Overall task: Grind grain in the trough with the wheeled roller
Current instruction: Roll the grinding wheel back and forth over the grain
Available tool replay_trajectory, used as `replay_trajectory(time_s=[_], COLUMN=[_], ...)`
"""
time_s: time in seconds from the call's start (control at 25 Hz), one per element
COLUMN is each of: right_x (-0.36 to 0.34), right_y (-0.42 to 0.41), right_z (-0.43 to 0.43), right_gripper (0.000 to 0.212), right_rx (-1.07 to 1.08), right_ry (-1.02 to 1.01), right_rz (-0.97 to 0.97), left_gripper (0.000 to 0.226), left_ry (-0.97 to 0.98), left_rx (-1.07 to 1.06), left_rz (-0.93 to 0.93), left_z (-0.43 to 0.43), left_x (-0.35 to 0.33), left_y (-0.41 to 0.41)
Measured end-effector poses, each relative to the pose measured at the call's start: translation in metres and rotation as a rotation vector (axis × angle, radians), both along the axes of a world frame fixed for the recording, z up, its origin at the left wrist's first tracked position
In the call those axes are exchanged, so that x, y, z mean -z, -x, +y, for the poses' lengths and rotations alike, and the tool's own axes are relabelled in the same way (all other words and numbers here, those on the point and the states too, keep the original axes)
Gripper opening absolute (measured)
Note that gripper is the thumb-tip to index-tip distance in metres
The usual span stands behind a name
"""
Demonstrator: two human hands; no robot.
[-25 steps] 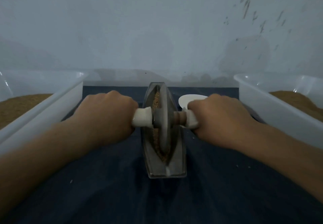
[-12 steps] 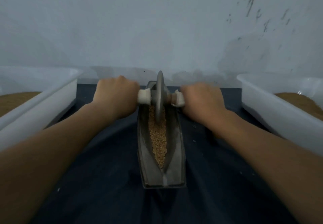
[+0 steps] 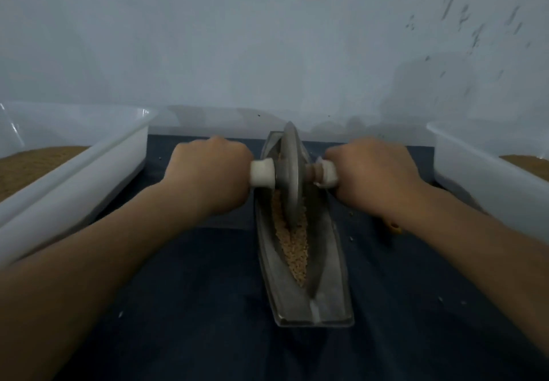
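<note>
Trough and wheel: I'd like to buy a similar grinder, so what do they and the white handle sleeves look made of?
The trough has dull grey walls with a faint sheen, which suggests cast metal, possibly iron or aluminium. The wheel is the same matte grey with a thin edge, so likely metal too. The handle sleeves are smooth, opaque white, probably plastic, though the dim picture leaves it open.

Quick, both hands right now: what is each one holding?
Left hand: closed round the left handle of the wheeled roller.
Right hand: closed round the roller's right handle; the wheel stands in the trough.
</note>
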State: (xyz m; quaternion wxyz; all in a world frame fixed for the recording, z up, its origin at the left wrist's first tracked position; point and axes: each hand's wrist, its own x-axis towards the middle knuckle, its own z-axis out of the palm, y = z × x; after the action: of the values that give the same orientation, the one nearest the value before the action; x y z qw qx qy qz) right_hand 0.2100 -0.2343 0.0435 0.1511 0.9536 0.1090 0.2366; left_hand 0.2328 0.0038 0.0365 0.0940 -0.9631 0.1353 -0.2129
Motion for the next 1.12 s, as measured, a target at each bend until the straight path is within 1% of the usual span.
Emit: replay_trajectory(time_s=[0.08, 0.12, 0.24, 0.28, 0.36, 0.4, 0.52, 0.6, 0.72, 0.84, 0.92, 1.04, 1.08, 1.12], right_x=[-0.001, -0.002, -0.007, -0.006, -0.001, 0.002, 0.001, -0.003, 0.013, 0.008, 0.000, -0.004, -0.002, -0.001], right_y=[-0.032, -0.041, -0.035, -0.024, 0.009, 0.027, 0.071, 0.071, 0.024, -0.038, -0.057, -0.037, -0.021, -0.002], right_z=[0.006, 0.009, 0.018, 0.016, 0.009, 0.004, -0.006, -0.007, -0.009, -0.003, 0.002, 0.008, 0.008, 0.007], right_gripper=[0.013, 0.011, 0.014, 0.014, 0.015, 0.020, 0.034, 0.037, 0.029, 0.020, 0.015, 0.018, 0.019, 0.019], right_rx=[0.022, 0.034, 0.051, 0.041, 0.004, -0.028, -0.093, -0.086, -0.012, 0.019, 0.043, 0.004, -0.011, -0.011], right_ry=[-0.049, -0.041, 0.012, -0.001, -0.029, -0.038, -0.063, -0.055, -0.001, -0.109, -0.116, -0.023, -0.019, -0.030], right_rz=[-0.073, -0.122, -0.149, -0.123, -0.052, -0.046, -0.115, -0.099, -0.097, -0.102, -0.128, -0.158, -0.141, -0.111], left_gripper=[0.014, 0.015, 0.009, 0.009, 0.017, 0.020, 0.018, 0.016, 0.011, 0.011, 0.011, 0.008, 0.010, 0.017], left_ry=[0.043, 0.076, 0.143, 0.133, 0.060, 0.017, -0.063, -0.091, -0.078, -0.012, 0.059, 0.125, 0.108, 0.071], left_rx=[-0.020, -0.024, -0.008, 0.001, 0.022, 0.040, 0.093, 0.096, 0.056, -0.004, -0.015, 0.023, 0.032, 0.042], left_rz=[-0.059, -0.061, -0.071, -0.082, -0.081, -0.072, -0.068, -0.077, -0.111, -0.157, -0.163, -0.153, -0.158, -0.165], left_z=[-0.008, -0.009, -0.005, -0.003, 0.002, 0.005, 0.011, 0.012, 0.001, -0.014, -0.014, -0.003, 0.000, 0.003], left_x=[0.001, 0.002, 0.008, 0.010, 0.006, 0.002, -0.009, -0.009, -0.002, -0.003, -0.001, 0.012, 0.014, 0.012], left_y=[-0.028, -0.037, -0.030, -0.019, 0.013, 0.029, 0.056, 0.054, 0.015, -0.031, -0.046, -0.027, -0.013, 0.004])
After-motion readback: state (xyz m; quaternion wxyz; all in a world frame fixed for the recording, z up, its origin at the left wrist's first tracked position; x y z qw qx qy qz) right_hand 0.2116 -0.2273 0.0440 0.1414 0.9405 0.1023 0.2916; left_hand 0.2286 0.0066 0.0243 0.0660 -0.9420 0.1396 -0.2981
